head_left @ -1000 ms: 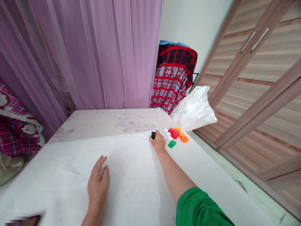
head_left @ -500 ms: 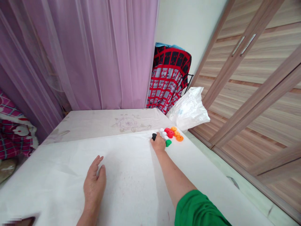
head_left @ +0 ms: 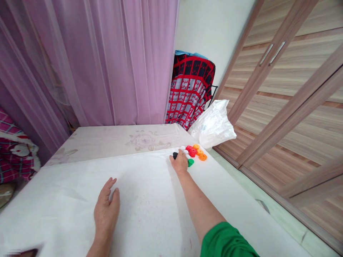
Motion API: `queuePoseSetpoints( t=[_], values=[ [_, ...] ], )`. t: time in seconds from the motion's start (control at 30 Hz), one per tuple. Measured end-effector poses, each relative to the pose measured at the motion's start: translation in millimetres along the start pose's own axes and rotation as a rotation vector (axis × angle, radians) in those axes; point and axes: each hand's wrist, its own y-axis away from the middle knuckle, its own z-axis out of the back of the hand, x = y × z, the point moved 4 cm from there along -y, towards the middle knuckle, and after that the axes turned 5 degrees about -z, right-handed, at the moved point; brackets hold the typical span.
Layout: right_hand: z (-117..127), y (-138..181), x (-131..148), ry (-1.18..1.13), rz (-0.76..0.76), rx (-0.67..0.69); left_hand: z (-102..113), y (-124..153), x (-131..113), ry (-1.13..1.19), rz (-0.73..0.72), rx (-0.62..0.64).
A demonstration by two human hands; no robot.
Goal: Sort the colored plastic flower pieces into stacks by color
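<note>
My left hand point(head_left: 106, 210) lies flat and open on the white sheet point(head_left: 150, 200) near the front of the table, holding nothing. My right hand point(head_left: 179, 162) reaches far across to a small pile of coloured pieces, its fingers curled over them. A black piece point(head_left: 175, 155) shows just left of its fingers and a green piece point(head_left: 190, 162) just right of them. Red point(head_left: 192, 152), white point(head_left: 183, 147) and orange pieces point(head_left: 202, 156) lie just beyond the fingertips. What the curled fingers hold is hidden.
A white plastic bag point(head_left: 213, 125) rests at the table's far right corner. Behind it hangs a red checked blanket point(head_left: 190, 92). Pink curtains point(head_left: 107, 60) close the back, wooden wardrobe doors point(head_left: 289, 92) the right. A patterned blanket point(head_left: 13, 153) lies at the left.
The view has drifted slightly, so everything sits a little further left. My right hand has slid a bit over the green piece, covering part of it. My left hand stays flat.
</note>
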Motion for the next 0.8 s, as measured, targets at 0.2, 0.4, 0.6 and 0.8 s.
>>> queuePoseSetpoints(
  t=[0.2, 0.4, 0.6, 0.8],
  values=[
    [2, -6, 2, 0.011, 0.017, 0.041, 1, -1, 0, 0.016, -0.014, 0.002],
    [3, -4, 2, 0.002, 0.005, 0.037, 1, -2, 0, -0.006, -0.008, 0.017],
    [34, 4, -8, -0.151, 0.194, -0.148, 2, -3, 3, -0.034, 0.01, 0.019],
    [57, -23, -95, -0.599, 0.3, -0.258, 7, -7, 8, -0.086, 0.005, 0.027]
  ],
)
